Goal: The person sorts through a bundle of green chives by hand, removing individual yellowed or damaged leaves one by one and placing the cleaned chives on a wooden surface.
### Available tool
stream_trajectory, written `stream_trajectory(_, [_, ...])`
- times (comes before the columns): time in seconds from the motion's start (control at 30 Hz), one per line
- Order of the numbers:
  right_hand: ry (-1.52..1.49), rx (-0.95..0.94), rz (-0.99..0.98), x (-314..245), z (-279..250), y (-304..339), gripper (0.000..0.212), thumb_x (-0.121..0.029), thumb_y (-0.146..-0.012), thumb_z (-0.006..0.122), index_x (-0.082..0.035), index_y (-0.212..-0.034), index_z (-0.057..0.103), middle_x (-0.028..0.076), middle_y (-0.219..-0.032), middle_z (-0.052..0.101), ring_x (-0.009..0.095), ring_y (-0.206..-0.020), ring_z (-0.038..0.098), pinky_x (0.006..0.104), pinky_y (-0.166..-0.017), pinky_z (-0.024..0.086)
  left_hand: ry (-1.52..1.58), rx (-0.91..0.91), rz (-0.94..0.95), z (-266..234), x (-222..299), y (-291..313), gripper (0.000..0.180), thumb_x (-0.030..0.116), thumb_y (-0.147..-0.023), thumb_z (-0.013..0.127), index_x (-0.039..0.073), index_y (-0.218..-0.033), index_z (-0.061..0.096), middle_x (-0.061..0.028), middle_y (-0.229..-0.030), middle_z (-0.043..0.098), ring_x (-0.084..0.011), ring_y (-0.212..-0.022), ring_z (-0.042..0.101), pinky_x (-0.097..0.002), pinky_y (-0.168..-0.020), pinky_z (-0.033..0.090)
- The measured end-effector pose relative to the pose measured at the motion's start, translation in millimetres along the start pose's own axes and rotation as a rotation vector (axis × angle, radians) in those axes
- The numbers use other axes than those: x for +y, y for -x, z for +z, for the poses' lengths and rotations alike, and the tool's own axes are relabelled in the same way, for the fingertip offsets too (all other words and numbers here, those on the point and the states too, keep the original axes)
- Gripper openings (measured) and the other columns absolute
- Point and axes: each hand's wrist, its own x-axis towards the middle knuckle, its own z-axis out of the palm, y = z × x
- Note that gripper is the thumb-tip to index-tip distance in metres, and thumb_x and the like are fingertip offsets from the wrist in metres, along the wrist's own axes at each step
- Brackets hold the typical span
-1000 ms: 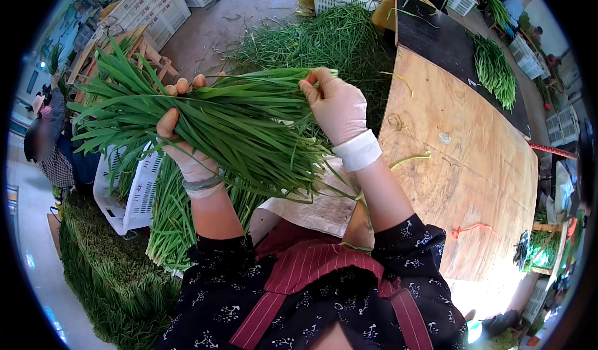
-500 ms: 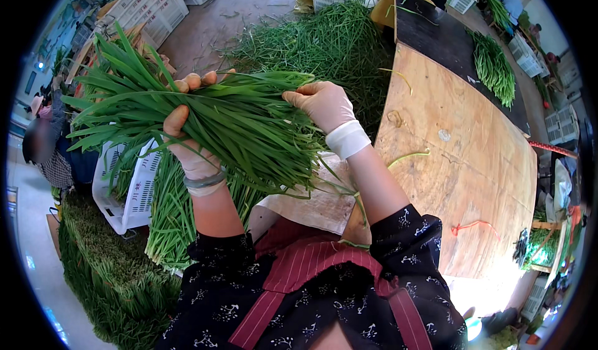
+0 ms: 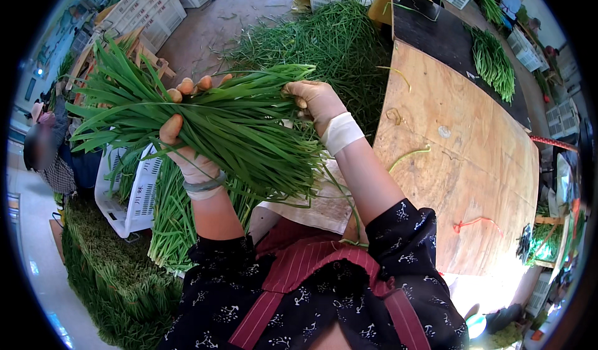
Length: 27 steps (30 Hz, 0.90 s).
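Note:
A thick bunch of garlic chives [image 3: 243,122] spans the space before my chest, its long flat leaves spreading to the left. My left hand [image 3: 190,157], in a pale glove with bare fingertips and a grey band at the wrist, is wrapped round the bunch from below. At the bunch's right end is my right hand [image 3: 314,104], gloved too, with its thumb and fingers pinched together at the leaf edge. Whether a leaf sits in that pinch is too small to make out. A few long strands dangle beneath the right forearm.
To the right stands a wooden table [image 3: 461,157] with a black strip [image 3: 430,26] and another chive bunch [image 3: 492,63]. A heap of loose greens [image 3: 311,45] lies ahead. Left are a white crate [image 3: 140,191], stacked chives [image 3: 118,269] and a person [image 3: 56,144]. White crates [image 3: 146,10] are stacked beyond.
My right hand has shifted slightly and turned at the bunch's right end, its fingers curling more downward. My left hand keeps its hold, with the bunch nearly in place.

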Motion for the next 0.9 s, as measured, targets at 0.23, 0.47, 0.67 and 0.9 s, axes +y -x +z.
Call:
stream_trajectory(0.23, [0.117, -0.39, -0.247, -44.5, 47.1, 54.4, 0.02, -0.017, -0.078, 0.057, 0.001, -0.084, 0.059, -0.003, -0.05, 0.043, 0.005, -0.044, 0.038, 0.0195, -0.048, 0.034, -0.104, 0.066, -0.09, -1.4, -3.3, 1.9, 0.027, 0.015, -0.069, 0.063, 0.01, -0.094, 0.055, -0.0033, -0.109, 0.056, -0.0265, -0.11, 0.049, -0.0572, -0.099, 0.031])
stream_trajectory(0.47, [-0.129, -0.433, -0.713, -93.8, -47.9, 75.4, 0.036, -0.025, -0.081, 0.056, 0.001, -0.106, 0.056, 0.002, -0.057, 0.052, 0.01, -0.05, 0.048, 0.0287, -0.062, 0.047, 0.074, 0.104, -0.031, -20.2, 3.0, 1.4, 0.024, 0.019, -0.073, 0.058, 0.011, -0.095, 0.056, -0.0002, -0.112, 0.055, -0.0251, -0.114, 0.045, -0.0548, -0.1, 0.029])
stream_trajectory(0.67, [0.708, 0.144, -0.162, -19.1, -84.2, 70.6, 0.029, -0.031, -0.079, 0.063, -0.002, -0.08, 0.068, 0.005, -0.068, 0.064, 0.008, -0.057, 0.055, 0.0229, -0.052, 0.045, 0.183, 0.141, 0.022, -37.6, 17.3, 1.4, 0.024, 0.02, -0.076, 0.056, 0.013, -0.099, 0.057, 0.0047, -0.112, 0.055, -0.0212, -0.117, 0.044, -0.0516, -0.102, 0.028])
stream_trajectory(0.9, [-0.096, -0.053, -0.106, 11.0, -33.1, 46.4, 0.026, -0.021, -0.085, 0.058, 0.001, -0.097, 0.061, -0.002, -0.058, 0.052, 0.005, -0.044, 0.037, 0.0175, -0.042, 0.029, 0.156, 0.142, 0.072, -24.6, 8.1, -2.7, 0.024, 0.021, -0.077, 0.057, 0.012, -0.1, 0.054, 0.0044, -0.108, 0.056, -0.0182, -0.114, 0.046, -0.0493, -0.103, 0.028])
